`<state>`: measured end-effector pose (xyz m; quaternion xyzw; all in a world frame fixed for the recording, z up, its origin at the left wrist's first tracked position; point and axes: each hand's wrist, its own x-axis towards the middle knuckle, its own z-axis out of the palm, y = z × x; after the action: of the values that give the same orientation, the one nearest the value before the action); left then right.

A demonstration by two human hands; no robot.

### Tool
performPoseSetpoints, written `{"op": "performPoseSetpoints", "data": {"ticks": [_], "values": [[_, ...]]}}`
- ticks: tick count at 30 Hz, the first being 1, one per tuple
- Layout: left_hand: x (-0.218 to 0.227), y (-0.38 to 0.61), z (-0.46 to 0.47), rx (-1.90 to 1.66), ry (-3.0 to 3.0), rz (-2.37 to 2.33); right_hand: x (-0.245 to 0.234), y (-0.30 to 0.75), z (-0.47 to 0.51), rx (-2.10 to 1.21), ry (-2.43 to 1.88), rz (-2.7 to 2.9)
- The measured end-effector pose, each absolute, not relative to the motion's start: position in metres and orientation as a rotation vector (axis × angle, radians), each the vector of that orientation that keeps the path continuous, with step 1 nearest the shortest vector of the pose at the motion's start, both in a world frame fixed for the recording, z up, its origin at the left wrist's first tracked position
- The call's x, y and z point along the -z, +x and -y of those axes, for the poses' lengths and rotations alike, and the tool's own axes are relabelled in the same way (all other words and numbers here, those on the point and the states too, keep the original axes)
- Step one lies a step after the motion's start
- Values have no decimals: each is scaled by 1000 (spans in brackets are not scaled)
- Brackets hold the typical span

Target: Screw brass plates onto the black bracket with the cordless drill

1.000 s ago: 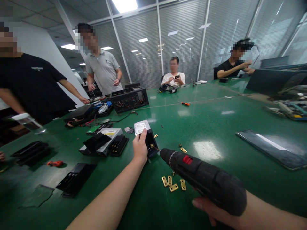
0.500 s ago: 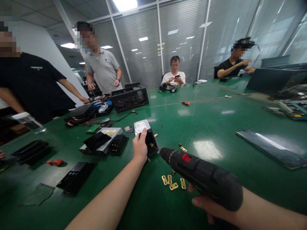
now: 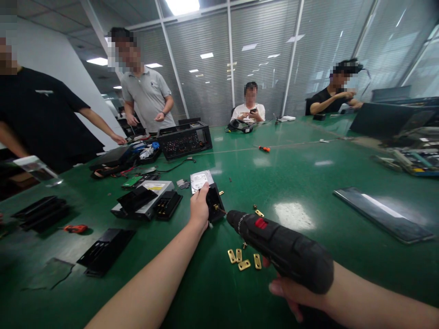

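The left hand (image 3: 200,208) holds the hard drive (image 3: 206,194) steady on the tabletop (image 3: 308,183). The right hand (image 3: 298,294) grips the drill (image 3: 277,246) (tip at the side bracket). A tilted drill could slip off the screw.

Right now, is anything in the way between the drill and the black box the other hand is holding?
Nothing visible. The drill in the right hand points its tip straight at the black bracket, which the left hand steadies. The brass plates lie underneath, aside.
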<state>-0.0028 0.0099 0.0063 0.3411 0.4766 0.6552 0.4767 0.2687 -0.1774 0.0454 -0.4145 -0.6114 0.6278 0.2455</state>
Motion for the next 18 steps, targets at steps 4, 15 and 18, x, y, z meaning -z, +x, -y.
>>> {"op": "performPoseSetpoints", "data": {"ticks": [4, 15, 18], "values": [[-10, -2, -8, -1585, 823, -1155, -49, 268, 176, -1773, -1151, 1593], [-14, -2, -7, -1533, 771, -1171, -34, 263, 177, -1686, -1230, 1613], [-13, -3, -7, -1531, 786, -1163, -39, 265, 178, -1668, -1256, 1585]]}}
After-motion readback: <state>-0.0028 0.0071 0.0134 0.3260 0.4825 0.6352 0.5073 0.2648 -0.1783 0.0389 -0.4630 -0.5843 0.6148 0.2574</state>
